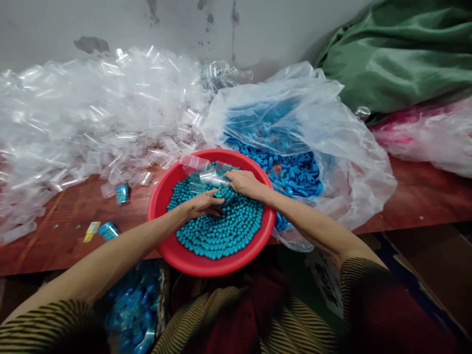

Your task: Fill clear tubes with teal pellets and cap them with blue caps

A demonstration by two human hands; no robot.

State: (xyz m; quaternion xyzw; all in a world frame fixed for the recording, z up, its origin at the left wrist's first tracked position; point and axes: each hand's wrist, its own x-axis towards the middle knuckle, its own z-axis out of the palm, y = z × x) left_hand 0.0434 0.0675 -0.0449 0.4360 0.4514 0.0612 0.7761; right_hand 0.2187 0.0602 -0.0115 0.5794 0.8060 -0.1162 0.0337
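A red plastic basin (214, 267) stands at the table's front edge with turquoise round beads (221, 236) coiled in rows inside. My left hand (205, 204) is over the beads, its fingers apart and touching a raised bunch of them. To its right, my right hand (244, 183) has bent fingers closed at the top of the same bunch; its fingertips are partly hidden, and what they grip is unclear. Several clear plastic sleeves (210, 178) lie on the beads at the back of the basin, just beyond both hands.
Clear plastic pieces (92, 108) heap up along the wall at left. A clear bag (354, 162) of blue plastic parts (298, 172) lies right of the basin. Small filled turquoise packs (122, 194) and a yellow label (91, 231) sit left. Green cloth (398, 54) is at back right.
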